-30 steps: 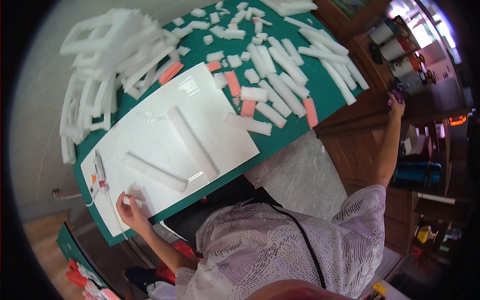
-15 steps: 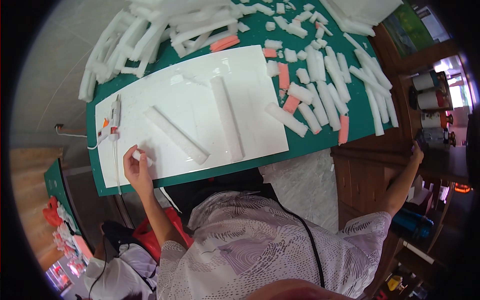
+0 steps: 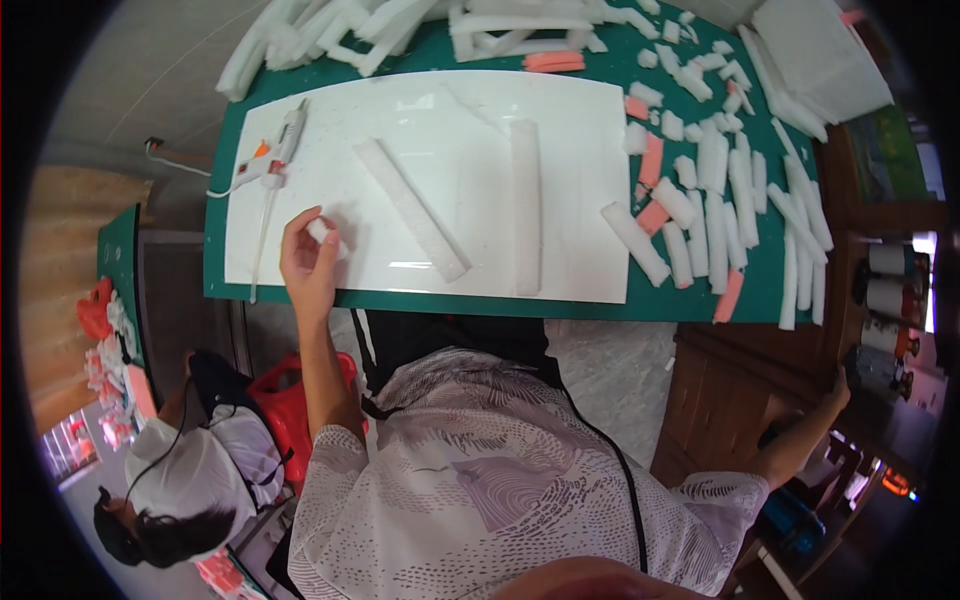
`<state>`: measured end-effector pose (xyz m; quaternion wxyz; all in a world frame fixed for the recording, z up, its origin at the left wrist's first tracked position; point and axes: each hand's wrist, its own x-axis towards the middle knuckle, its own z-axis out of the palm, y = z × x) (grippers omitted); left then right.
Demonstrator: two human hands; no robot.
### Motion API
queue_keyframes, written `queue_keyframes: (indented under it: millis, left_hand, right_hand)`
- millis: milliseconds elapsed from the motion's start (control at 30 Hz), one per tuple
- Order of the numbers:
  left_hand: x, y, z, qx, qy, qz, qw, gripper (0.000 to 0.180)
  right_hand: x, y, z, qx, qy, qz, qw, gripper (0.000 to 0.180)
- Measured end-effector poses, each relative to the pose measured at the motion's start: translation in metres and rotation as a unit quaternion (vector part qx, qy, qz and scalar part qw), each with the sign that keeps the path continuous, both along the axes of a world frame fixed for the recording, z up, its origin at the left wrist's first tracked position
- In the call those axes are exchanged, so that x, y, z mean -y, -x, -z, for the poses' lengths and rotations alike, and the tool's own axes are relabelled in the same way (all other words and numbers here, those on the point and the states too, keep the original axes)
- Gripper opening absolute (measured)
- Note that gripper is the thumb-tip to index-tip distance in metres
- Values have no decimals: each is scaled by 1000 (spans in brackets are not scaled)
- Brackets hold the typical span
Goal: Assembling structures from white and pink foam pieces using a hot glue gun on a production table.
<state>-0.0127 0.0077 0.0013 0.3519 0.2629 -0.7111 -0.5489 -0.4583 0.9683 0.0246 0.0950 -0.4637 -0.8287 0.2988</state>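
So far little looks assembled: the left hand [image 3: 308, 262] is raised over the near-left part of the white board [image 3: 420, 250] that lies on the green counter [image 3: 690, 305], with thumb and fingertips pinched on a small white foam piece [image 3: 320, 230]. That piece is held just above the board, apart from the two long foam strips [image 3: 410, 208] lying loose on it, one slanted near the middle and one upright to its right; neither seems joined to anything. A glue gun [image 3: 275, 160] rests at the far-left corner of the board, its cord trailing off the counter's left edge, and no hand is on it. The right hand [image 3: 838, 390] is well away from the work, reaching out past the right edge of the counter to the dark wooden cabinet [image 3: 740, 390]; it is small and dim there, and I cannot tell whether it is spread or closed on something. Along the right side of the counter lie many cut white and pink foam pieces [image 3: 700, 200], sorted loosely in rows, and more long offcuts are heaped at the far edge. To my eye the cutting is largely done and the gluing hardly begun. Another person in a white cap [image 3: 195, 480] sits low at the left.
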Motion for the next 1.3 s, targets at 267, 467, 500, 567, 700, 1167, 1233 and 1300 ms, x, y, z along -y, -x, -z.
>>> queue_keyframes:
  millis: [267, 467, 500, 567, 700, 1167, 1233, 1300]
  left_hand:
    - [5, -7, 2, 14, 41, -18, 999, 34]
    - [24, -27, 21, 42, 16, -38, 998, 34]
    - [15, -21, 11, 35, 51, -35, 997, 34]
    - [11, -18, 0, 66, 85, -40, 993, 33]
    - [21, -18, 10, 90, 72, -36, 993, 33]
    - [7, -8, 6, 10, 45, -24, 999, 35]
    - [6, -9, 4, 9, 49, -31, 998, 35]
    - [3, -11, 0, 12, 44, -29, 999, 36]
  right_hand:
    - [31, -18, -3, 155, -233, -58, 958, 109]
    - [85, -21, -20, 162, -289, -109, 937, 89]
    - [87, -23, -19, 138, -289, -149, 935, 80]
    - [122, -43, -32, 113, -177, -142, 967, 76]
    - [107, -53, -38, 95, -221, -130, 962, 74]
    - [52, -18, -26, -1, -234, -322, 917, 62]
    - [56, -19, -29, -3, -232, -348, 908, 62]
    - [64, -20, -35, 63, -314, -332, 887, 56]
